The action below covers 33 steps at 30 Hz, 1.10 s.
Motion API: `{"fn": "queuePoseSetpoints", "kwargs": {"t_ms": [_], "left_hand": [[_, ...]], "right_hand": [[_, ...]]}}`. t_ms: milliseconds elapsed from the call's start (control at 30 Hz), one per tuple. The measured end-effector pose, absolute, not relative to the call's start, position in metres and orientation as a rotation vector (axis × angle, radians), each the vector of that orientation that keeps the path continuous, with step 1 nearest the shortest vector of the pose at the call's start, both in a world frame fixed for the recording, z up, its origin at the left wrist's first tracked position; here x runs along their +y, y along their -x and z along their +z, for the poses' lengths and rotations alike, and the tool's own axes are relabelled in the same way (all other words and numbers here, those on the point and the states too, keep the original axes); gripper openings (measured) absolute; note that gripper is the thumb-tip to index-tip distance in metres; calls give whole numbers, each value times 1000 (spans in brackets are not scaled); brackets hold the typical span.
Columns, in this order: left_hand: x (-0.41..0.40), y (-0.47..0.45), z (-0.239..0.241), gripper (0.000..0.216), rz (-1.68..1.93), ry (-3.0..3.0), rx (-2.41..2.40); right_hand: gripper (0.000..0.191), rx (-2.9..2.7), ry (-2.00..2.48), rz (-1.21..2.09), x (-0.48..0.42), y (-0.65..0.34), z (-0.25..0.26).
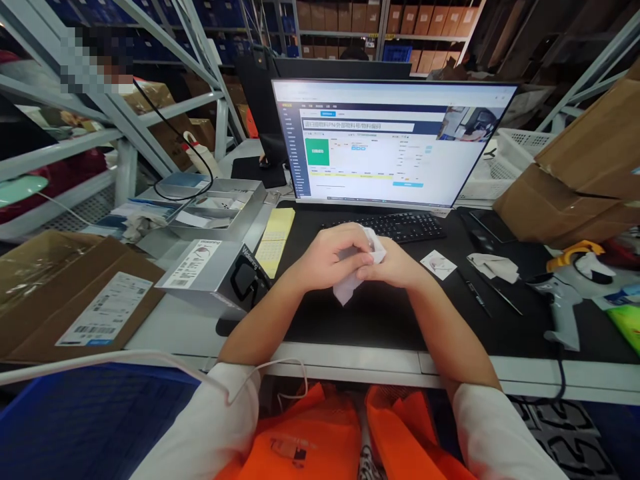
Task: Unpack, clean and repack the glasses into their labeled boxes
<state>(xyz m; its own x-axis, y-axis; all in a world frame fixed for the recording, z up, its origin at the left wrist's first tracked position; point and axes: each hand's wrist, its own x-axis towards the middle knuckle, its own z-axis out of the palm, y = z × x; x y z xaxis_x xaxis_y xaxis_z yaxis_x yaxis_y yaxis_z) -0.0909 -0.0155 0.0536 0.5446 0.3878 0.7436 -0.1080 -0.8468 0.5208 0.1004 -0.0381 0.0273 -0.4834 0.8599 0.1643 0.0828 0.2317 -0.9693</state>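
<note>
My left hand (pixel 333 257) and my right hand (pixel 393 261) meet over the black desk mat, just in front of the keyboard (pixel 400 227). Both are closed around a crumpled white tissue (pixel 347 288), one corner of which hangs below the fingers. Whether something else lies inside the tissue is hidden. Left of my left forearm stands a grey printed box (pixel 215 273) with a barcode label. A yellow sheet pad (pixel 275 240) lies just behind that box.
A monitor (pixel 370 167) stands behind the keyboard. To the right lie a small white card (pixel 439 265), a pen (pixel 475 297), another crumpled tissue (pixel 494 267) and a barcode scanner (pixel 560 310). Cardboard boxes (pixel 575 173) rise at the right; an open carton (pixel 75 293) sits left.
</note>
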Motion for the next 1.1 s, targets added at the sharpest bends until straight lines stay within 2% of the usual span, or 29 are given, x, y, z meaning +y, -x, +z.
{"fn": "queuePoseSetpoints", "kwargs": {"t_ms": [133, 200, 267, 400, 433, 500, 700, 800, 933, 1100], "left_hand": [[-8, 84, 43, 14, 1376, -2187, 219], [0, 79, 32, 23, 1539, -2031, 369], [9, 71, 19, 29, 1513, -1956, 641], [18, 52, -5, 25, 666, -2258, 1034], [18, 47, -10, 23, 520, -2308, 1070], [18, 40, -19, 15, 451, -2354, 1108], [17, 36, -27, 13, 590, -2336, 1167], [12, 39, -16, 16, 833, -2230, 1189], [4, 42, 15, 20, 1163, -2172, 1009], [-12, 51, 83, 28, 1239, -2253, 840]], "right_hand": [[34, -1737, 972, 1291, -41, -101, 37], [28, -1655, 1013, 1254, -42, -112, 46], [27, -1542, 1037, 1184, -44, -131, 55], [33, -1463, 1272, 1009, -51, -172, 70], [36, -1519, 1385, 994, -52, -179, 72], [39, -1690, 1615, 966, -53, -185, 73], [40, -2102, 1799, 761, -38, -164, 55], [42, -2188, 1748, 787, -36, -159, 48], [33, -2107, 1558, 754, -45, -158, 56], [36, -1847, 1298, 538, -71, -150, 75]]}}
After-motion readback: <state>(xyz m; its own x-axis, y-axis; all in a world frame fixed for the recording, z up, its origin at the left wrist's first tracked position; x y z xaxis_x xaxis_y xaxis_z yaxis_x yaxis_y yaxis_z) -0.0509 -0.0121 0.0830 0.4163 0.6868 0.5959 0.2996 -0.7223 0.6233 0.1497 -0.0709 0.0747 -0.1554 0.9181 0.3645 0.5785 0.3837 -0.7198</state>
